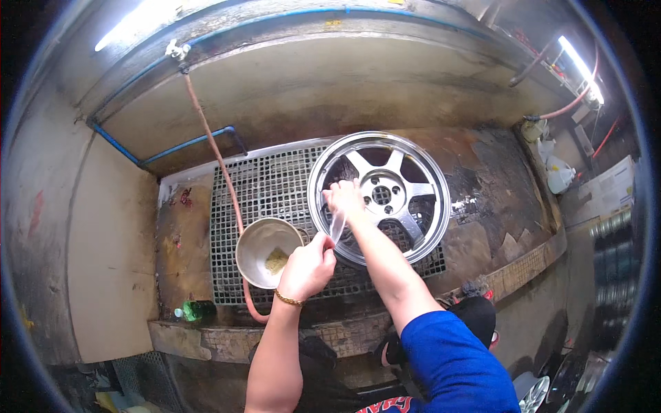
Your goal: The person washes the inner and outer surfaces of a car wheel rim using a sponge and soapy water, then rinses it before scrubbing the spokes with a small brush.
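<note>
A bare alloy wheel (pixel 419 190) with several spokes lies face up on the black plastic grating (pixel 271 180). My right hand (pixel 345 199) is over its left side, beside the hub; the fingers are bent, and their undersides are hidden. Below and left of it, my left hand (pixel 310 266) pinches the lower end of a clear strip, seemingly plastic film (pixel 337 227), which reaches up to my right wrist. Left of that hand stands a metal pot (pixel 250 245) with a clump of yellowish matter (pixel 276 259) in the bottom.
A pinkish hose (pixel 209 134) hangs from a wall tap (pixel 178 50) and runs behind the pot. On the ledge lies a green bottle (pixel 196 311). A tiled curb (pixel 526 271) bounds the basin, and plastic jugs (pixel 560 174) stand at the far right.
</note>
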The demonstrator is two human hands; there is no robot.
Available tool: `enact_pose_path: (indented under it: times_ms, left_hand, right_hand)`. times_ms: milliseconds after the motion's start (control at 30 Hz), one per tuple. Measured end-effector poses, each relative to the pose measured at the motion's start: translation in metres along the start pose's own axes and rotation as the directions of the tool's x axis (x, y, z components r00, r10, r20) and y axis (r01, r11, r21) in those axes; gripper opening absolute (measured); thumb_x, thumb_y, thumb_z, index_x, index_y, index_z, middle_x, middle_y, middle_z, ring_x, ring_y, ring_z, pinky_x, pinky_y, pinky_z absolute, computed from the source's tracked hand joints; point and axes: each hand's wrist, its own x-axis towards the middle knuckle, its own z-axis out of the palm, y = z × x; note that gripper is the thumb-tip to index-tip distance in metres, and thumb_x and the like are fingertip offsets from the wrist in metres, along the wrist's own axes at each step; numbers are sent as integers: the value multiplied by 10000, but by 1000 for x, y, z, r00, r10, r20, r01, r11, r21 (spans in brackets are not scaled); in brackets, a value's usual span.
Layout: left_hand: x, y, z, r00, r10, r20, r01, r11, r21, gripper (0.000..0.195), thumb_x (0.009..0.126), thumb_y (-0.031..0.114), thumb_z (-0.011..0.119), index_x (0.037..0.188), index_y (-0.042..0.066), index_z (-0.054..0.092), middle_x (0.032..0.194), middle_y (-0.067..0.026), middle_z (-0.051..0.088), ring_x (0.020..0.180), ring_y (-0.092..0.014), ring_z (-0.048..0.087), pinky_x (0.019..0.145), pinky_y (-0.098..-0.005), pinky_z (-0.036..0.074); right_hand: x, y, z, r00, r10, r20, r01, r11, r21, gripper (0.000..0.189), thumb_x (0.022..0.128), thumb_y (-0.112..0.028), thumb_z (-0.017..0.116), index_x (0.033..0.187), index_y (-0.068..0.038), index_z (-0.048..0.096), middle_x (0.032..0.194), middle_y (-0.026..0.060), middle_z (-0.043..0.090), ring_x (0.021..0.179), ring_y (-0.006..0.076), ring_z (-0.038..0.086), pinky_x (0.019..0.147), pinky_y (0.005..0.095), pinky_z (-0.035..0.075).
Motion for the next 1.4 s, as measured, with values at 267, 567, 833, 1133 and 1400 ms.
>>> enact_pose_path:
  times_ms: [267, 567, 833, 1133, 1400]
  left_hand:
    - [2, 1, 1, 999, 20, -42, -21, 999, -24, 172, 862, 142, 489, 974, 30, 557, 782, -238, 638, 773, -406, 629, 729, -475, 490]
    - [12, -5, 13, 990, 0, -140, -5, 999, -35, 196, 865, 178, 512, 991, 37, 565, 801, -240, 633, 804, -402, 622, 722, -450, 482]
    - [12, -18, 22, 993, 64, 102, -59, 997, -48, 178, 876, 163, 498, 1009, 63, 560, 685, -167, 629, 516, -256, 611, 521, -380, 491]
    - [8, 7, 37, 935, 153, 321, -168, 986, 17, 233, 858, 190, 510, 1042, 59, 567, 767, -205, 644, 681, -327, 647, 664, -426, 502]
    - [2, 2, 68, 900, 191, 393, -265, 953, 145, 182, 837, 147, 482, 957, 27, 547, 844, -240, 632, 842, -391, 616, 760, -462, 476]
  right_hand:
    - [-56, 32, -13, 993, 120, -17, -118, 990, 77, 598, 870, -229, 504, 1377, 27, 318, 1377, 220, 402, 1301, 340, 366, 1059, 475, 317]
    - [-81, 29, -11, 970, 242, -11, -240, 965, 101, 646, 758, -192, 645, 1319, 15, 399, 1318, 218, 474, 1296, 356, 376, 1069, 488, 269]
    - [-90, 50, -14, 995, 96, -7, -92, 973, 210, 613, 724, -179, 663, 1269, -5, 445, 1310, 213, 478, 1300, 343, 377, 1029, 492, 283]
    - [-127, 95, -8, 931, -74, -358, 113, 989, 91, 361, 813, -91, 562, 1162, 0, 563, 1231, 190, 553, 1203, 322, 479, 1031, 436, 360]
    - [-190, 44, -19, 928, 373, 0, -355, 882, 310, 659, 850, -152, 528, 1389, 79, 226, 1306, 359, 389, 1082, 472, 520, 926, 476, 442]
